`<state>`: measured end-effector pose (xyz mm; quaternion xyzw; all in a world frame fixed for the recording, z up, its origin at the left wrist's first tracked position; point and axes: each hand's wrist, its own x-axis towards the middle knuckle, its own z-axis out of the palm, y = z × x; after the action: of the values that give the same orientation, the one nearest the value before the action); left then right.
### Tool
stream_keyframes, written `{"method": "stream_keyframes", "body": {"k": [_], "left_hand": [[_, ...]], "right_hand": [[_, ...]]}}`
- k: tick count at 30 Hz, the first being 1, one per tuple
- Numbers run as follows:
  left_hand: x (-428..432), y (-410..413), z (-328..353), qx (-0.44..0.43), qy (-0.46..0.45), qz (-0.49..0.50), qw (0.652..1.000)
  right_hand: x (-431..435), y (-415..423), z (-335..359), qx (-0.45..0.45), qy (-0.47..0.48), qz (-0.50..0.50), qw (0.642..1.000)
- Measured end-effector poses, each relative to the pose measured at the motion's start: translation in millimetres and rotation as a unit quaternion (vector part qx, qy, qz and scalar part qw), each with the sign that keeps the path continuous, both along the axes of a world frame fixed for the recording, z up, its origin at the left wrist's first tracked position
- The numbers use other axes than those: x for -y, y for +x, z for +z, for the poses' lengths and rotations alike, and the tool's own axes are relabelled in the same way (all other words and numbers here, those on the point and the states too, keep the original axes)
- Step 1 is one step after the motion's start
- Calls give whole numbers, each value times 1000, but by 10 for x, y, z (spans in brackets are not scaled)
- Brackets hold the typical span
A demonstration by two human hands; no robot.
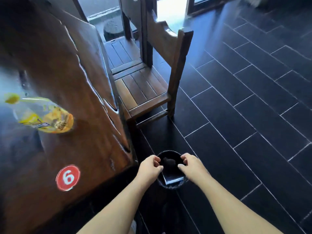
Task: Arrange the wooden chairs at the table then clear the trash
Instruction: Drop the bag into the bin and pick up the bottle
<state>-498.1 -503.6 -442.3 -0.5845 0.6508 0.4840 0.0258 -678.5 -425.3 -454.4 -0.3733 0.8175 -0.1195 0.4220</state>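
Black bin [170, 186] at lower centre — you are pinching its rim with curled left hand [149, 166] and right hand [190, 164], likely readying it for the yellow wrapper [49, 117] lying mid-left on the table [67, 65].

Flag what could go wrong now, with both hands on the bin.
The left hand and right hand both grip the black bin, so freeing one for the yellow snack wrapper may tip it. The wrapper lies well in from the wooden table edge; sweeping it could spill leftovers.
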Motion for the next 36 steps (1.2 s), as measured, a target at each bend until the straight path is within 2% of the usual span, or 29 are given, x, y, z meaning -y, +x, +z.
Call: {"method": "stream_keyframes", "body": {"k": [4, 9, 14, 20, 25, 30, 36], "left_hand": [[-20, 120, 750, 24, -58, -51, 997], [-84, 381, 1449, 77, -145, -125, 978], [-31, 526, 1890, 95, -178, -136, 970], [11, 547, 2143, 102, -206, -146, 962], [-15, 605, 2193, 113, -214, -125, 962], [165, 980, 2243, 121, -221, -88, 964], [747, 1676, 2311, 134, -225, -24, 965]], "right_hand": [[9, 82, 732, 2, -37, 27, 999], [-14, 106, 1496, -20, -87, 10, 996], [-105, 150, 1968, -99, -81, 104, 986], [-150, 241, 2233, -128, -77, 131, 980], [47, 392, 2336, -124, -121, 158, 972], [472, 682, 2429, -93, -177, 197, 960], [1129, 1285, 2427, -71, -188, 261, 944]]}}
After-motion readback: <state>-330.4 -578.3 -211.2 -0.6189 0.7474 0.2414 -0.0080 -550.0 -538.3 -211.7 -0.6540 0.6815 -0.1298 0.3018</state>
